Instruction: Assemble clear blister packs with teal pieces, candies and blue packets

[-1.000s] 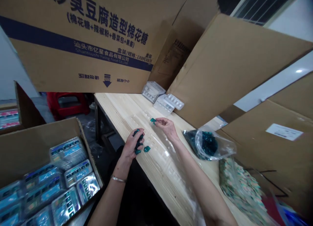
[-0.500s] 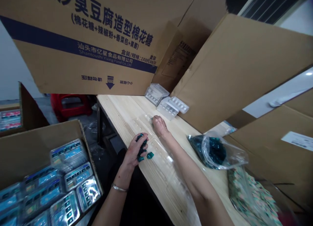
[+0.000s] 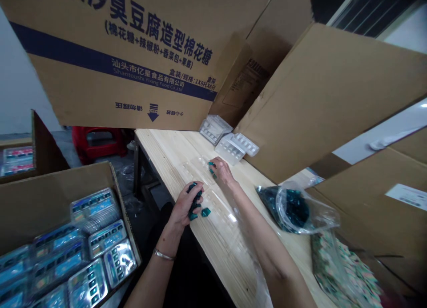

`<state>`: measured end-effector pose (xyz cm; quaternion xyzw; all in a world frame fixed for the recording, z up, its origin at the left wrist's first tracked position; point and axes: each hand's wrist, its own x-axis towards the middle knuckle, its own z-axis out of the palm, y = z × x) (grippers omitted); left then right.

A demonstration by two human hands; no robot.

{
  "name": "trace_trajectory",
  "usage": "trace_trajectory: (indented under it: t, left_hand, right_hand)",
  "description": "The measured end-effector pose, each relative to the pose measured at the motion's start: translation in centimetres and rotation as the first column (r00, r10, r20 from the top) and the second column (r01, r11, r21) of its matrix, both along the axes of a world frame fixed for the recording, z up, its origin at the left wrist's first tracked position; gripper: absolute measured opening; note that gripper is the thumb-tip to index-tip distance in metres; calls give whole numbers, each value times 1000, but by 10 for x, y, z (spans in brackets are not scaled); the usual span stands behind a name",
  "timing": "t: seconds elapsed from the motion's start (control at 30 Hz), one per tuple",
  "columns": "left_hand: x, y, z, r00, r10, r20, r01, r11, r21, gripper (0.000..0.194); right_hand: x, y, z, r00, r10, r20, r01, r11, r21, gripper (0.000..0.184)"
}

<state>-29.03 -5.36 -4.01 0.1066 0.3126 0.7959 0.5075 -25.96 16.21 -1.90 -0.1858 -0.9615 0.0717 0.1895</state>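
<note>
Two bare hands over a clear plastic blister tray [image 3: 200, 170] on a pale wooden worktop [image 3: 213, 254]. Left grip [image 3: 182, 206] curled shut around a clump of dark teal pieces [image 3: 194, 199], with fingers wrapped and a bit showing below them. Right grip [image 3: 223, 172] pressed together on a small teal piece [image 3: 212, 169], right over the tray's far end. One loose teal piece [image 3: 206, 212] on the tray, just beside the left hand. Tray's long axis running diagonally along the worktop, from far left to near right; right hand nearer its far end, left hand at its near-left edge. To the right, a clear bag of teal pieces [image 3: 293, 208]. At the far end, stacked white plastic trays [image 3: 215, 129] against a cardboard carton [image 3: 116, 54]. On the left, an open box [image 3: 40, 210] of blue foil packs [image 3: 95, 210].
</note>
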Motion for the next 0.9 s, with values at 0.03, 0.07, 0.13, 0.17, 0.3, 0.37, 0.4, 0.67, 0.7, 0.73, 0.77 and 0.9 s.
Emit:
trace_trajectory:
  t: [0.03, 0.07, 0.13, 0.17, 0.3, 0.37, 0.4, 0.67, 0.7, 0.73, 0.77, 0.9]
  left_hand:
    - [0, 0, 0, 1000, 2, 3, -2, 1000, -2, 34]
    - [0, -1, 1, 1000, 5, 7, -5, 1000, -4, 34]
    - [1, -1, 2, 1000, 21, 20, -21, 1000, -11, 37]
    - [1, -1, 3, 999, 39, 24, -38, 999, -16, 39]
    - [4, 1, 7, 986, 168, -15, -169, 981, -91, 41]
    - [6, 1, 8, 976, 207, -72, -215, 967, -133, 42]
    - [6, 1, 8, 972, 211, -103, -225, 963, -150, 42]
    - [7, -1, 4, 957, 197, -212, -227, 966, -126, 37]
    - [7, -1, 4, 960, 191, -206, -218, 969, -119, 37]
    - [7, -2, 5, 962, 185, -201, -211, 971, -116, 36]
    - [7, -2, 5, 964, 180, -198, -205, 972, -116, 36]
    - [6, -3, 7, 968, 155, -197, -181, 977, -117, 36]
  right_hand:
    - [0, 3, 1, 998, -7, -62, 4, 999, -49, 20]
    - [0, 3, 2, 991, -27, -130, 11, 993, -119, 19]
    - [3, -2, 7, 963, -88, -254, 4, 949, -314, 19]
    - [6, -9, 10, 951, -113, -287, -19, 908, -419, 20]
    - [22, -57, 24, 943, -71, -324, -153, 774, -615, 24]
    - [31, -82, 30, 943, -6, -334, -203, 784, -587, 21]
    - [34, -92, 32, 942, 20, -336, -217, 797, -564, 19]
    - [48, -115, 37, 955, -60, -291, -148, 754, -640, 20]
    - [49, -114, 38, 958, -82, -275, -135, 719, -682, 22]
    - [51, -113, 40, 962, -91, -256, -127, 681, -721, 25]
    - [52, -111, 41, 968, -90, -236, -124, 646, -753, 28]
    - [53, -105, 48, 985, 4, -173, -145, 564, -813, 31]
